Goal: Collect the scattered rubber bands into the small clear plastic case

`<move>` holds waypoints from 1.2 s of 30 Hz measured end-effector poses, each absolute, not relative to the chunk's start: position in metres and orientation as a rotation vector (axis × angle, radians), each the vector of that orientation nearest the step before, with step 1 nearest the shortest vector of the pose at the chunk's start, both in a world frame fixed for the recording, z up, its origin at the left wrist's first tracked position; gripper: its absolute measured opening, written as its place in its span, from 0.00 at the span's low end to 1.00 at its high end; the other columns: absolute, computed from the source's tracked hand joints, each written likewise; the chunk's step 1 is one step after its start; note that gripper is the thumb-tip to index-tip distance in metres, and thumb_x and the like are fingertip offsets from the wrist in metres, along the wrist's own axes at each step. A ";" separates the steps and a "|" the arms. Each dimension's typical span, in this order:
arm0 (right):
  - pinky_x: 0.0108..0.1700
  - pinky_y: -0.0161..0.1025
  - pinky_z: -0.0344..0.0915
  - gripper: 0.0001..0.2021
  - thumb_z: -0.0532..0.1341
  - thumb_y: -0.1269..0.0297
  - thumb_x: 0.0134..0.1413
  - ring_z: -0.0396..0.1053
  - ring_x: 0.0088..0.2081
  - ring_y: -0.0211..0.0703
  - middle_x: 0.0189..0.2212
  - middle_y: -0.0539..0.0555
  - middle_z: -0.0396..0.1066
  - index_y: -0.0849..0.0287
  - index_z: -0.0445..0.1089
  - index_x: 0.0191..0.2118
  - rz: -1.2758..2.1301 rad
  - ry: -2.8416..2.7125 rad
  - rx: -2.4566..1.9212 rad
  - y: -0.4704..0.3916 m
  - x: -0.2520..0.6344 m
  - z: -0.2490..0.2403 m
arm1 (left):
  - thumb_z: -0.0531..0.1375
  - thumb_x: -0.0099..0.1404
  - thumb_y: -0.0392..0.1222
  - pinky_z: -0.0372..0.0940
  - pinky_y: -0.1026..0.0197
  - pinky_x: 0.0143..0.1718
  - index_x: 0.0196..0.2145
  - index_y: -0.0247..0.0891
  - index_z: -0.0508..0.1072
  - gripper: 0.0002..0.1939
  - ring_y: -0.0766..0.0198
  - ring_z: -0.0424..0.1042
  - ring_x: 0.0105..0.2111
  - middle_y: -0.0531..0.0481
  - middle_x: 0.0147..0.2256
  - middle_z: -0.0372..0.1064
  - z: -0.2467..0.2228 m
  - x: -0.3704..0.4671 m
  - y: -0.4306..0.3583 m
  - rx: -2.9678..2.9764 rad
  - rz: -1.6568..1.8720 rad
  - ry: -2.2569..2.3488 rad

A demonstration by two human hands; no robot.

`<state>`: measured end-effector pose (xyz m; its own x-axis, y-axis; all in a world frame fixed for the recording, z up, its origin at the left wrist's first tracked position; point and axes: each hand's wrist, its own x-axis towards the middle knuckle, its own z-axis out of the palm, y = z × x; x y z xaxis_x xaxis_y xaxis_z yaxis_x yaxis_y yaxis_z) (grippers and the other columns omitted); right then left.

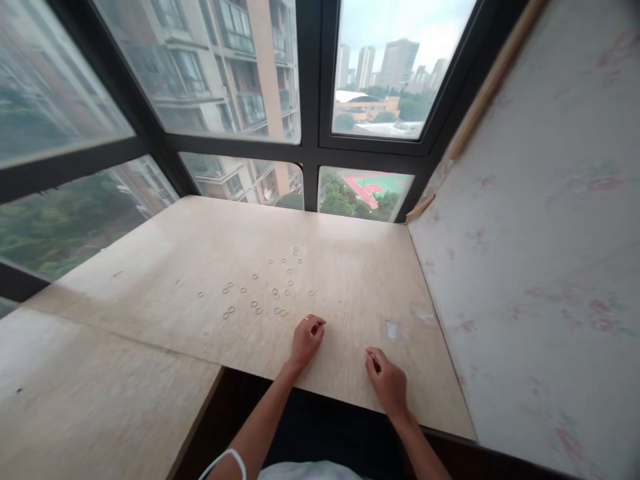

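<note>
- Dark window frames [311, 87] wrap around a pale wooden tabletop [360, 267], with a flower-patterned wall [540, 267] closing off the right side.
- Small thin rings [275, 291] lie scattered over the middle of the board, mostly beyond and to the left of the left hand [309, 339]. A couple look reddish, some overlap, and they're too tiny for me to make out the material.
- Left hand's fingers are curled in, thumb close to the index; can't tell if anything's pinched in there. Pale glint on one finger, too small to name.
- Right hand [387, 381] is also half closed, thumb and index together near the front edge, well apart from the rings. Can't tell whether it's gripping something.
- Both forearms run off the bottom of the view, the left with a white band [237, 459] that's cut off too.
- Clear-looking patch [391, 329] just past the right hand, fainter one [423, 315] by the wall, both hard to read.
- Dark space below the board's front edge hides whatever's under it.
</note>
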<state>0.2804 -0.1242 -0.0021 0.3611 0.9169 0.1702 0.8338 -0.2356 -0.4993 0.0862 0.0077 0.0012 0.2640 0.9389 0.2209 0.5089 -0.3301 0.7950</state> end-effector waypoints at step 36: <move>0.30 0.39 0.66 0.23 0.48 0.50 0.57 0.76 0.31 0.52 0.28 0.56 0.78 0.56 0.76 0.40 0.348 -1.421 -2.095 -0.122 0.289 -0.007 | 0.55 0.59 0.34 0.66 0.60 0.39 0.42 0.35 0.74 0.14 0.63 0.72 0.31 0.45 0.40 0.74 0.044 0.002 0.110 1.899 0.813 1.733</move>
<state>0.2892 -0.1221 -0.0070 0.3993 0.9110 0.1031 0.7604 -0.2662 -0.5924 0.0023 0.1095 0.0439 0.0411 0.9910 0.1271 0.7314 -0.1165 0.6719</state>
